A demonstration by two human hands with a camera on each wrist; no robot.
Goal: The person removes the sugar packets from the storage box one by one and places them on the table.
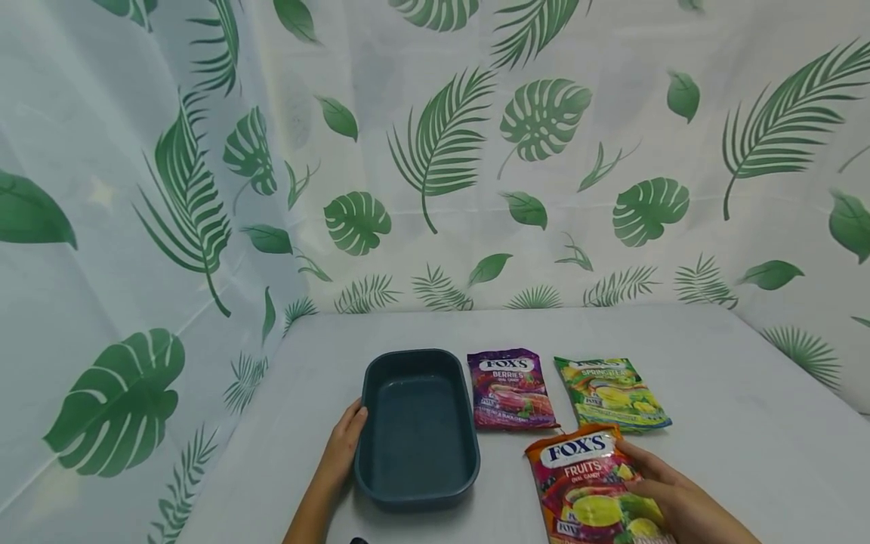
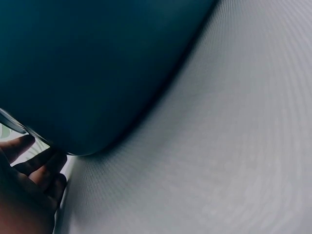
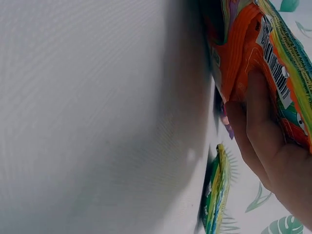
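A deep, dark teal rectangular tub (image 1: 418, 495) stands on the white table. My left hand (image 1: 345, 438) holds its left side, fingertips right at the rim; the left wrist view has the bent fingers (image 2: 48, 168) against the outer wall. On the right, my right hand (image 1: 669, 491) grips an orange and red bag of Fox's Fruits candy (image 1: 584, 491) by its right edge, thumb over the front. Seen from the right wrist, fingers (image 3: 261, 107) press the bag's back beside a barcode. The bag's lower end falls outside the head view.
A purple bag of Fox's Berries candy (image 1: 511, 389) lies right beside the tub. Farther right is a green and yellow Fox's candy bag (image 1: 615, 393), behind the held one. Leaf-printed white sheeting (image 1: 435, 249) closes off the back and sides of the table (image 1: 741, 393).
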